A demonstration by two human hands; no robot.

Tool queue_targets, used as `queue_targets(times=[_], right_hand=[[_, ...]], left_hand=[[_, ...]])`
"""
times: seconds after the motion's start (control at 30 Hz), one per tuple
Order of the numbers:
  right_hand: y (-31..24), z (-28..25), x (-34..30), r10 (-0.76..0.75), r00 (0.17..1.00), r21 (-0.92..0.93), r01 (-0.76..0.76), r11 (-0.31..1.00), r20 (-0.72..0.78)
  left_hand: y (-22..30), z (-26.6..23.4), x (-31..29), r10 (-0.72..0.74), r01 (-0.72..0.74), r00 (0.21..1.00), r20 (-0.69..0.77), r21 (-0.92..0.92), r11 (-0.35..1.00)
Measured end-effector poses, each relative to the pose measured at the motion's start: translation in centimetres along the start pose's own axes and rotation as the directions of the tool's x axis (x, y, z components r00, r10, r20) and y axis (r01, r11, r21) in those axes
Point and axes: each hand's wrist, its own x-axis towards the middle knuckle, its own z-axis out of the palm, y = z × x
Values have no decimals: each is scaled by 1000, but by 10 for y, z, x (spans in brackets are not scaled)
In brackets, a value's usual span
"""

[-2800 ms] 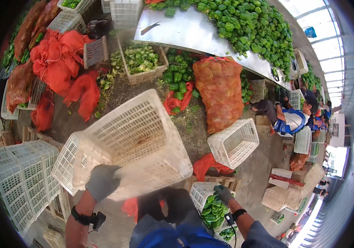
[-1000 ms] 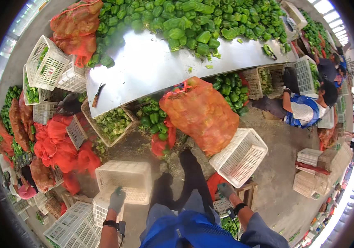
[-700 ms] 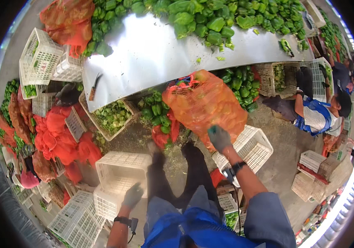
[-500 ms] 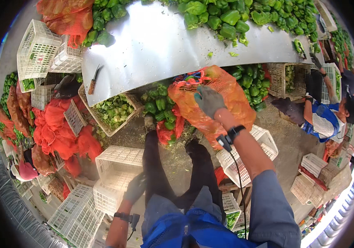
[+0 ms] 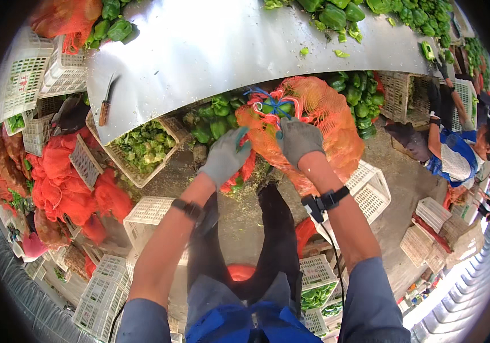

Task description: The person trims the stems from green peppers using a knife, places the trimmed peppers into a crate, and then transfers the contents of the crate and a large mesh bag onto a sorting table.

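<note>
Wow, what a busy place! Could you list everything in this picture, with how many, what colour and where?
Mesh sack: one large, orange, below the table's edge; others at left
String: blue, at the sack's top
Table: one, silver, across the top
Knife: one, brown-handled, table's left end
Peppers: many, green, on and under the table
Scraps: a crateful, pale green, below the knife
Netting: heap, red, left
Crates: many, mostly whitish, both sides
Other people: several, one in blue and white, right
Distant items: too small to count
Left hand: one, grey-gloved, sack's left side
Right hand: one, grey-gloved, at the sack's top
</note>
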Motion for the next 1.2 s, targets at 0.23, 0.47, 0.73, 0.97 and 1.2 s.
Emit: queue_targets(times=[0.23, 0.47, 0.73, 0.97, 1.2], right_hand=[[-13, 29, -54, -32, 985, 74, 45, 996, -168], [-32, 26, -58, -108, 970, 121, 136, 983, -216], [-24, 29, -18, -97, 956, 236, 166, 958, -277], [-26, 3, 12, -191, 970, -102, 207, 973, 147], [-25, 13, 39, -317, 947, -181, 303, 935, -51]], left_hand=[[38, 39, 65, 18, -43, 995, 102, 257, 965], [45, 45, 78, -43, -52, 989, 145, 594, 803], [-29, 11, 114, -143, 225, 953, 267, -311, 923], [-54, 27, 100, -108, 196, 967, 230, -402, 894], [-61, 13, 115, -82, 234, 948, 307, -498, 835]])
